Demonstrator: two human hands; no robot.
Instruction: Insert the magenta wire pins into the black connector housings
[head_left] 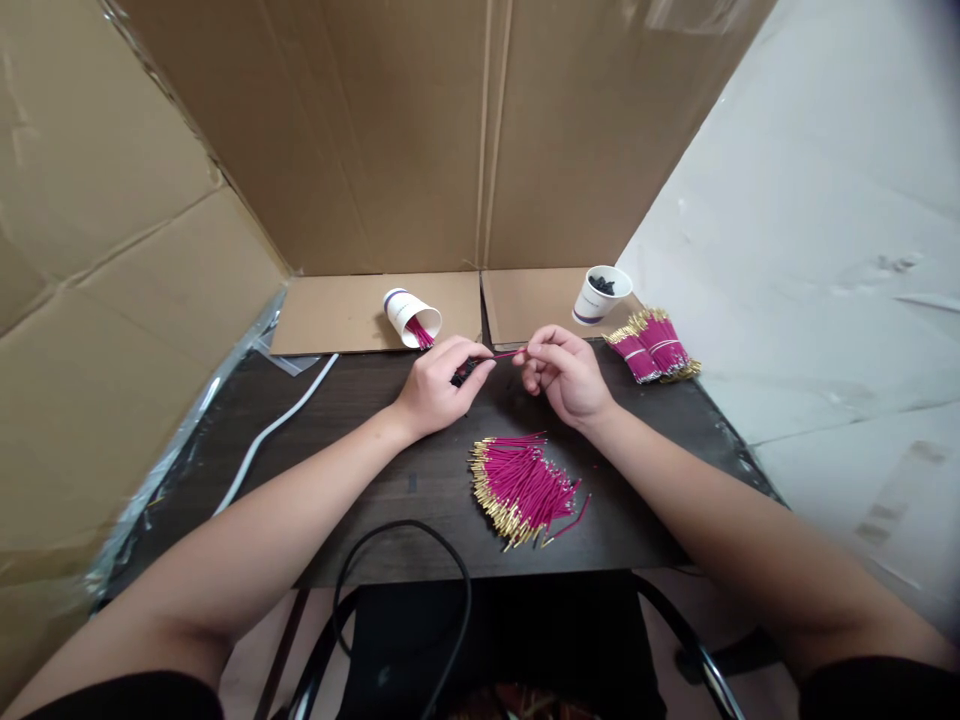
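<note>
"At the middle of the dark table (360, 470), what were those hands up to? Quick, pls."

"Both had one thin magenta wire (508, 354), stretched btwn them at the dial's centre, w/ 12 as the far side. The left hand (444, 385) was mostly closed, thumb and fingertips nipping one end, dark bits (463, 373) tucked under its curl, partly hidden. The right hand (564, 378) pinched the other end, spare fingers loosely bent. Two-ended hold prob. kept smth. so thin steady."

"And round the clock?"

"Loose pile (525, 485) of similar wires at 6, gold ends fanned toward 7 or 8, prob. close by for easy picking. Tipped cup (401, 312) at 10, mouth turned to 4, more wires inside; on its side, I guessed, so they'd lie flat. Upright cup (592, 308) at 2, b/c its small black pieces (602, 286) would've spilled otherwise, I'd say. Banded bundles (652, 345) at 3, prob. parked clear of the elbows."

"Surface & room?"

"Wood-look top, w/ flat cardboard sheets (337, 310) under both cups. White cable (277, 425) at 8; black cord (409, 523) looped at 7, over the near edge. Tall cardboard panel (375, 140) at 12, more cardboard at 10, pale wall (810, 230) at 2 to 3."
</note>
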